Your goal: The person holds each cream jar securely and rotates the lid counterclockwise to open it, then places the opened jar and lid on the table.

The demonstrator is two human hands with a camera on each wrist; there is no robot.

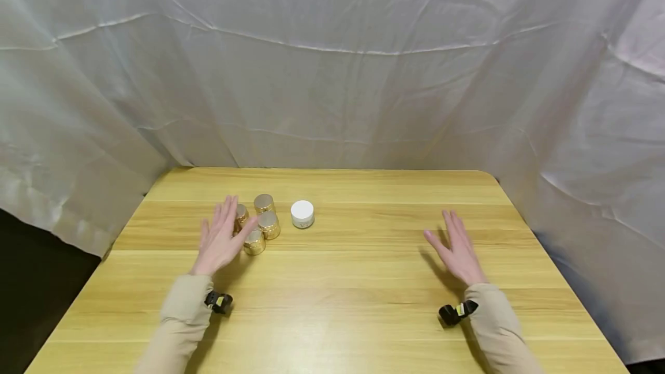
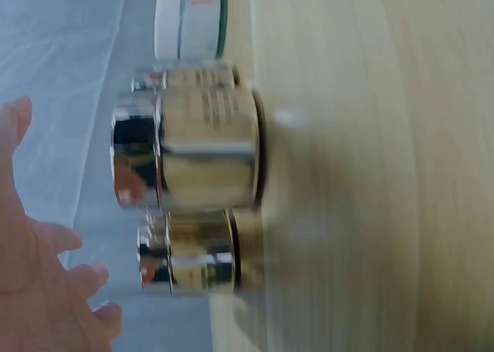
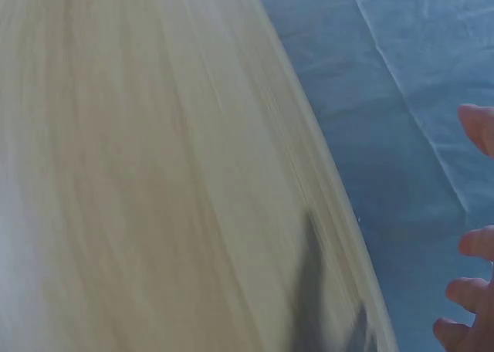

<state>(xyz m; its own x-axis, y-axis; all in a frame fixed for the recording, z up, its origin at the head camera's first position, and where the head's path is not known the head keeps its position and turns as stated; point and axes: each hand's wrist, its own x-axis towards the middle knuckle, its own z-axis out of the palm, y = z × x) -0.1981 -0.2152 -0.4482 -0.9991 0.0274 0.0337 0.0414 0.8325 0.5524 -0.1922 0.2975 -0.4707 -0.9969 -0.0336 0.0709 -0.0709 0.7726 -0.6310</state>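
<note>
Several gold jars with shiny lids stand in a cluster at the left of the table; the nearest gold jar (image 1: 254, 243) is beside my left thumb. My left hand (image 1: 220, 241) is held with its fingers extended over the left side of the cluster, partly covering it in the head view. In the left wrist view, a gold jar (image 2: 201, 147) stands upright beyond the fingers. To the right of the cluster sits a white jar (image 1: 302, 214) with a white lid. My right hand (image 1: 457, 253) hovers over the right side of the table, fingers spread, holding nothing.
The wooden table (image 1: 353, 299) has a rounded far right corner. Pale grey cloth (image 1: 332, 91) hangs behind it and along both sides. Each wrist wears a small black camera, such as the right wrist camera (image 1: 457, 312).
</note>
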